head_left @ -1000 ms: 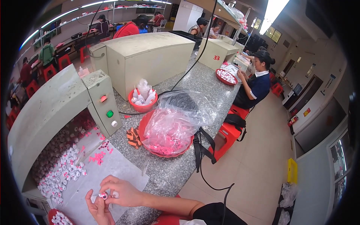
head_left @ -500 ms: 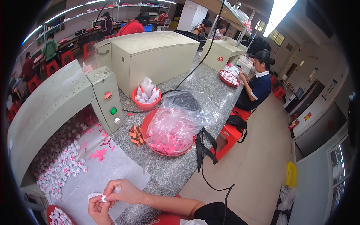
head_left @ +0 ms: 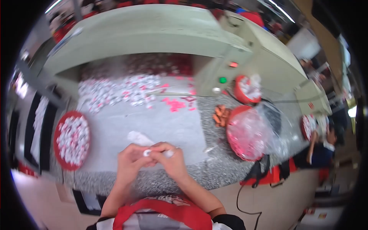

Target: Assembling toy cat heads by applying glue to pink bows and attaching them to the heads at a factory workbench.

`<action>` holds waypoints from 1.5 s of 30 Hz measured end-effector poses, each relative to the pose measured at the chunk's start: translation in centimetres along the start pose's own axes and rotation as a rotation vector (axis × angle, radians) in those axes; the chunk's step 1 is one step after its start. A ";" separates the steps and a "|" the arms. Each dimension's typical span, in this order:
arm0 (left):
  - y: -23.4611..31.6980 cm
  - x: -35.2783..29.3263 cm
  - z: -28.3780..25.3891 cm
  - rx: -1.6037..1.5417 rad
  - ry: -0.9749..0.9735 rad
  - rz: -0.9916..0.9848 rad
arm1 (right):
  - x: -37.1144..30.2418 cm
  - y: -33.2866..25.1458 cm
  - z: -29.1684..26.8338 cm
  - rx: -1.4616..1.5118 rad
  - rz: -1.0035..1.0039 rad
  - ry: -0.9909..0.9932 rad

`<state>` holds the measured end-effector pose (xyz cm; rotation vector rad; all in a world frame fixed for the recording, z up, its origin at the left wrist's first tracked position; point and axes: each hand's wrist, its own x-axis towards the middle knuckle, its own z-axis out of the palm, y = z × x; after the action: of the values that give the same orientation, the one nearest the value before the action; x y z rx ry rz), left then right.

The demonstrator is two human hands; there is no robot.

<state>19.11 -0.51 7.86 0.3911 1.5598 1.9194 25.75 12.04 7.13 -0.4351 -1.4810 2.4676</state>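
Note:
Both my hands meet above the white sheet (head_left: 111, 134) on the bench, in front of a pale hooded box. Closed fingers of my left hand (head_left: 130, 161) pinch a small white round piece (head_left: 147, 153). My right hand (head_left: 172, 163) is closed around a small white bottle (head_left: 168, 153), mostly hidden by the palm, and its fingertips touch the piece. A crumpled white cloth (head_left: 139, 138) lies just beyond my fingers. Farther back, many similar white pieces (head_left: 119, 92) and loose pink bits (head_left: 174, 104) are spread on the sheet.
A red basket (head_left: 57, 153) of white pieces stands at left. To the right are orange-brown scraps (head_left: 221, 115), a red tub (head_left: 240, 92) of white bottles, and a red basin (head_left: 234, 142) with a pink-filled plastic bag. The pale hooded box (head_left: 145, 42) rises behind. A co-worker (head_left: 320, 153) sits far right.
The view has swung left, so the hooded box and sheet now lie straight ahead and the left basket shows fully. My hands keep hold of the same piece and bottle.

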 end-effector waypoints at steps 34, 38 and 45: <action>-0.9 3.9 -4.4 -0.891 -0.099 -0.123 | 0.6 -2.0 -1.1 -0.142 -0.222 0.119; -0.8 3.1 -3.5 -1.190 -0.367 -0.187 | -1.2 -3.0 -0.9 -0.199 -0.263 0.277; 0.3 1.5 -2.0 -0.630 -0.190 -0.039 | -2.2 -3.2 0.0 -0.144 -0.463 0.339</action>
<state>16.70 -1.09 7.38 0.2515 0.7751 2.1437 27.89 12.78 10.31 -0.4495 -1.4277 1.8384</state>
